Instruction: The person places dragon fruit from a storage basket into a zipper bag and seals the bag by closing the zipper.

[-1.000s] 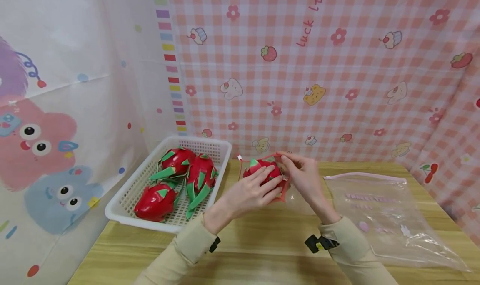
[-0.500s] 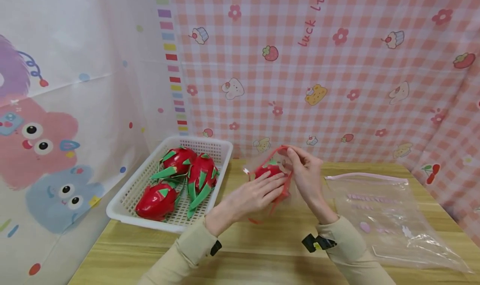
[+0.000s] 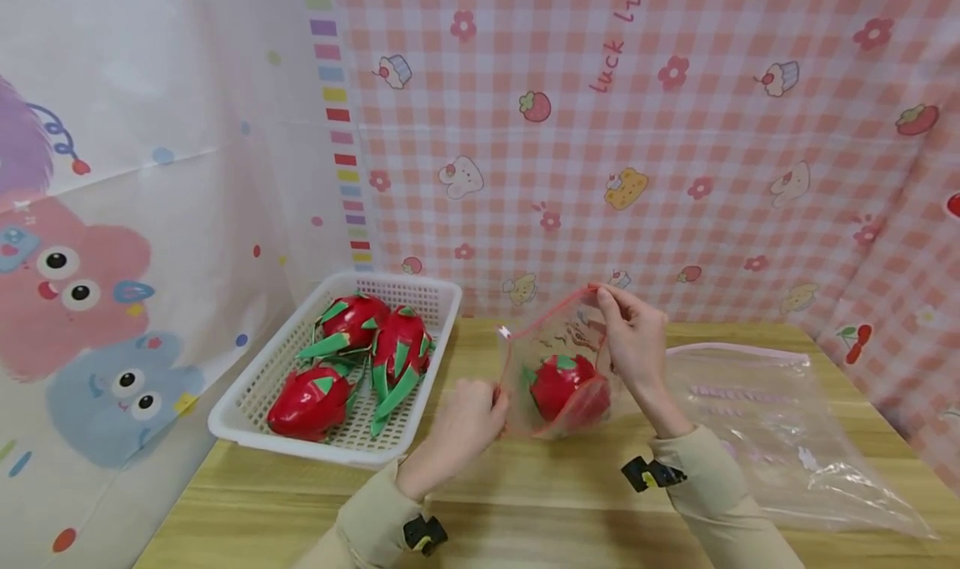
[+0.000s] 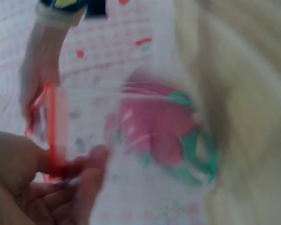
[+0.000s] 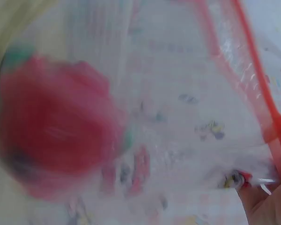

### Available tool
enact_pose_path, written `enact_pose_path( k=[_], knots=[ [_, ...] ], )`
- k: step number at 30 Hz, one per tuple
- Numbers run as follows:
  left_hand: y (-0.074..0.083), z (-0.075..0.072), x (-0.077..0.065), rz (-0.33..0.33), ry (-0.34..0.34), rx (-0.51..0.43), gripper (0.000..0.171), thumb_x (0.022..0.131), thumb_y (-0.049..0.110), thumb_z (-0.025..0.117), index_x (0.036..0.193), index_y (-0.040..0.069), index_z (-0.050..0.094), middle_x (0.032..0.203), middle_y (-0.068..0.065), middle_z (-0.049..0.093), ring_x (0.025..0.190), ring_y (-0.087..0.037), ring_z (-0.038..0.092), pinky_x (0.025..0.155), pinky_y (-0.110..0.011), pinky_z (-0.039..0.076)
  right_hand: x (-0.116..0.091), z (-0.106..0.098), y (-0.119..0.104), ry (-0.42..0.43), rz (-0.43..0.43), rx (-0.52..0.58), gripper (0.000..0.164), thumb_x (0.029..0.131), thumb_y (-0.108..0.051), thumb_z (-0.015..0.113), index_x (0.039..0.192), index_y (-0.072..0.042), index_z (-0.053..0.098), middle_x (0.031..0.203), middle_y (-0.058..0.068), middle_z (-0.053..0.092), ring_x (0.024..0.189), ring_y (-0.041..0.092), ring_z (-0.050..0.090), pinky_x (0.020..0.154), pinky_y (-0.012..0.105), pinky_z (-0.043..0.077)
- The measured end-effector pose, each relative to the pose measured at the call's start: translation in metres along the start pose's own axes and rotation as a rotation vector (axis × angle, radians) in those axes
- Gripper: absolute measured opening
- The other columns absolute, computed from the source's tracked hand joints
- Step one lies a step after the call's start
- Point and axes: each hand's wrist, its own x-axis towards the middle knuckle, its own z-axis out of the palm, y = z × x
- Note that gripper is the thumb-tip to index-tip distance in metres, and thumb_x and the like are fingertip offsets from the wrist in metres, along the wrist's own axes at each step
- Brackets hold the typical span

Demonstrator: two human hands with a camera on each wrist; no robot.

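Note:
A clear zip bag (image 3: 517, 390) with a red zip rim stands mouth-up over the wooden table, its opening spread. Inside it, at the bottom, lies a red dragon fruit (image 3: 558, 381) with green scales; it shows through the plastic in both wrist views. My left hand (image 3: 463, 427) pinches the left edge of the bag's mouth, fingers curled at the red strip in the left wrist view. With thumb and fingers, my right hand (image 3: 636, 348) grips the raised far right corner of the rim. The wrist views are blurred.
A white perforated basket (image 3: 247, 446) with three dragon fruits (image 3: 311, 402) stands to the left. Flat on the table (image 3: 525, 511) at the right lies a larger clear bag (image 3: 772, 436) with a pink zip. A checked cloth (image 3: 570, 152) hangs behind.
My left hand has drawn back from the dragon fruit inside the bag, down to the left, and now pinches the rim. My right hand has lifted its corner up and rightward, widening the mouth.

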Motion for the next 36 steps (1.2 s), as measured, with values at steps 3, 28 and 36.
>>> enact_pose_path(
  k=[3,28,36],
  knots=[
    [0.0,-0.018,0.024,0.003,0.079,-0.132,0.037,0.093,0.014,0.051,0.058,0.01,0.06,0.048,-0.001,0.061,0.037,-0.003,0.044,0.035,-0.018,0.028,0.008,-0.008,-0.005,0.011,-0.099,-0.071,0.028,0.097,-0.014,0.052,0.103,0.006,0.07,0.097,0.023,0.072,0.084,0.026,0.072,0.063,0.01,0.053],
    [-0.006,-0.037,0.077,0.033,0.206,-0.21,0.03,0.094,0.014,0.054,0.073,0.001,0.071,0.056,-0.011,0.062,0.044,-0.01,0.042,0.041,-0.016,0.026,0.016,-0.016,-0.018,-0.096,-0.037,-0.324,0.025,0.093,-0.015,0.056,0.105,0.0,0.072,0.09,0.019,0.073,0.044,0.002,0.043,0.036,0.018,0.029],
    [-0.008,-0.024,0.063,-0.008,0.087,-0.331,0.029,0.095,0.009,0.05,0.119,-0.001,0.063,0.077,-0.017,0.07,0.049,-0.011,0.051,0.04,-0.016,0.03,0.012,-0.009,0.005,-0.162,0.118,-0.08,0.029,0.096,-0.019,0.056,0.119,-0.006,0.066,0.113,0.014,0.069,0.073,-0.017,0.058,0.045,0.013,0.034]
  ],
)
